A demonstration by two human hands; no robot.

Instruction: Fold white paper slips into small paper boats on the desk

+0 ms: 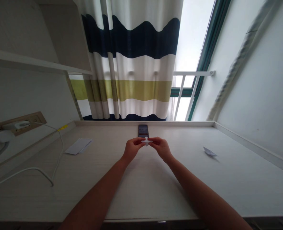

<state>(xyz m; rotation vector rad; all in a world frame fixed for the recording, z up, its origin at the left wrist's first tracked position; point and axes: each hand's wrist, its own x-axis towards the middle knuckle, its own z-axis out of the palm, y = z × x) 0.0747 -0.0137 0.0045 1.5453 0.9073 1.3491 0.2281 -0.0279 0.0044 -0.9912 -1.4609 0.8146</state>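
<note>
Bare forearms point(104, 187) taper to slim wrists point(124, 160); left hand point(131, 149) and right hand point(163, 148) seem ringless, though dimly lit.

White folded paper point(146, 141); pointed; pinched by left hand point(131, 148), right hand point(162, 148)

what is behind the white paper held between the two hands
A phone shows just beyond the folded paper, its dark screen mostly visible. Whatever is directly behind the paper is covered.
</note>
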